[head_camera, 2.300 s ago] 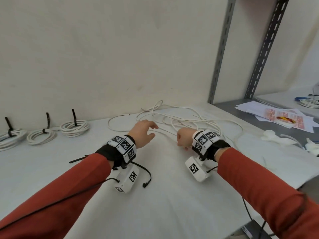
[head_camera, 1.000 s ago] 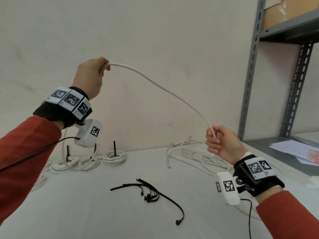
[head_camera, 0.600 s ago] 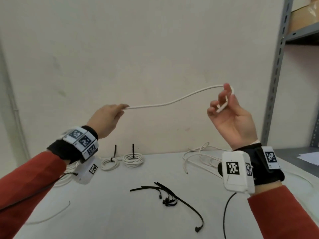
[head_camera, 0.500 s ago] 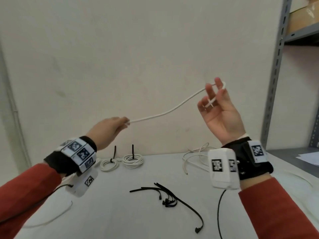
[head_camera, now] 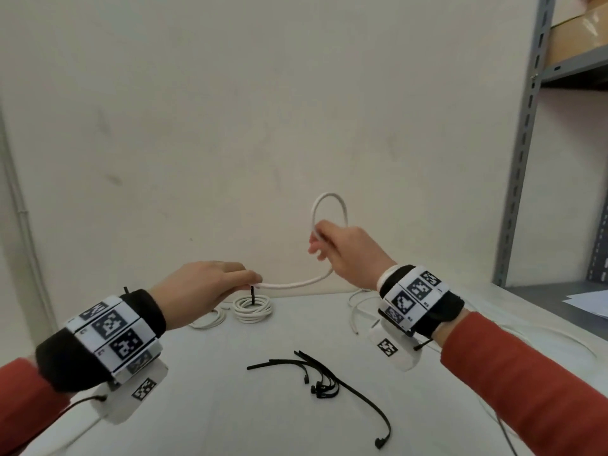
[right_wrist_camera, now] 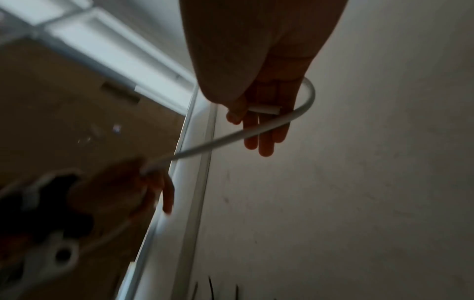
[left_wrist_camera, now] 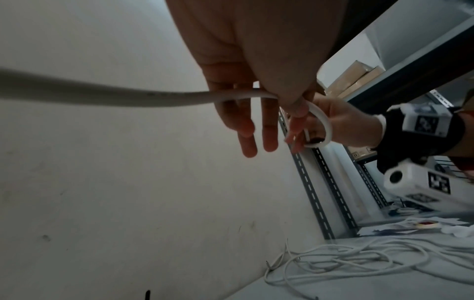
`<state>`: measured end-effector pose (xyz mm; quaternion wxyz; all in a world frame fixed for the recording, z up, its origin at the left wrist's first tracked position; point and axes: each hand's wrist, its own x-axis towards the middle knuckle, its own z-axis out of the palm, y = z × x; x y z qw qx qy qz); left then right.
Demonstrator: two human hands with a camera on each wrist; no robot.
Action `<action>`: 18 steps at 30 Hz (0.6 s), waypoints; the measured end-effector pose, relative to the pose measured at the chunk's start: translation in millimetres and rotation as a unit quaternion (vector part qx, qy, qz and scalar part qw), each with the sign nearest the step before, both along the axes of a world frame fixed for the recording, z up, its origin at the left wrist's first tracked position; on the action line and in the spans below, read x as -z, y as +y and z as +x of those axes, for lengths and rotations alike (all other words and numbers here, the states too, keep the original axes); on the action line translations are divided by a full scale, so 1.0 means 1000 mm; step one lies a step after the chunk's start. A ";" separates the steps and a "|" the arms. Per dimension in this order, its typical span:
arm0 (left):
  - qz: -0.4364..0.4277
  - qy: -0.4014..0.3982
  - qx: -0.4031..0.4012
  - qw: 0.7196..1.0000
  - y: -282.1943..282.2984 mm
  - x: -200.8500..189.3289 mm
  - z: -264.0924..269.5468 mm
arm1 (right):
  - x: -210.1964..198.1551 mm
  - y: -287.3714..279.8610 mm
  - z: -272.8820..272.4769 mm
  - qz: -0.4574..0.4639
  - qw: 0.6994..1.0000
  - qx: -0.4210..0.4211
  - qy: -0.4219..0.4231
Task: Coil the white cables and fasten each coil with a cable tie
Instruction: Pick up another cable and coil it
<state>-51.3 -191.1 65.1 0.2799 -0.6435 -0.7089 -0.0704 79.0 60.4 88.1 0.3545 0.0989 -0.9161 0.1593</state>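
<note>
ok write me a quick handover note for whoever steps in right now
Right hand: pinches the cable end, first small loop formed above it.
Left hand: grips the same cable further along.
Done: tied coils at the back of the table.
Left: finish winding this cable, tie it with one of the black ties at the front, then the loose cables on the right.

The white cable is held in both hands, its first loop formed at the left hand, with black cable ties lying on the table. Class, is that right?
Not quite: the head view shows the loop at the right hand, not the left hand. Both do hold the white cable, and the black cable ties lie on the table.
</note>
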 end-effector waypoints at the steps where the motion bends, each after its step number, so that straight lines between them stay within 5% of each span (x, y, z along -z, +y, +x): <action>1: 0.005 0.007 0.005 1.000 -0.001 -0.001 -0.001 | 0.004 0.000 0.001 0.061 0.997 0.014 -0.039; 4: 0.015 0.013 0.011 1.000 -0.002 -0.008 0.000 | 0.010 -0.005 0.005 0.169 0.976 0.027 -0.136; 7: 0.028 0.024 0.002 0.999 -0.001 -0.012 -0.002 | 0.012 -0.008 0.013 0.136 0.968 0.003 -0.210; 12: 0.053 -0.006 -0.018 0.998 0.000 -0.019 -0.011 | 0.018 -0.012 0.019 0.148 0.970 -0.031 -0.191; 16: 0.086 -0.038 0.002 0.996 0.001 -0.027 -0.016 | 0.021 -0.018 0.021 -0.044 0.981 -0.128 -0.141; 18: 0.115 -0.067 0.011 0.991 0.003 -0.028 -0.018 | 0.018 -0.021 0.024 -0.230 0.949 -0.180 -0.115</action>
